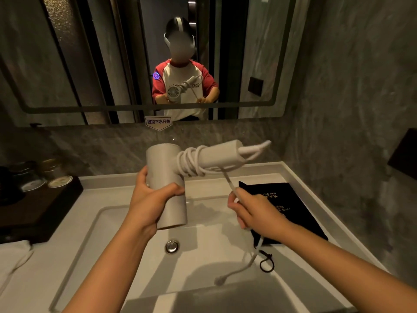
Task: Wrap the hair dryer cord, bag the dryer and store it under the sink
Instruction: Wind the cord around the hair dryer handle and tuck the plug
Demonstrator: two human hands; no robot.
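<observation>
A white hair dryer [165,168] is held above the sink, barrel upright, handle pointing right. My left hand [149,199] grips the barrel. Several turns of white cord [191,162] circle the handle near the barrel. My right hand [250,208] pinches the loose cord below the handle; the free end with the plug [220,280] hangs down over the basin. A black drawstring bag [291,206] lies flat on the counter to the right, partly under my right hand, its black string loop [267,263] trailing toward the basin.
The white sink basin [112,245] has a metal drain [172,246] in its middle. A dark wooden tray [38,208] with lidded jars stands on the left counter, a white towel [13,260] in front of it. A wall mirror [90,64] reflects me.
</observation>
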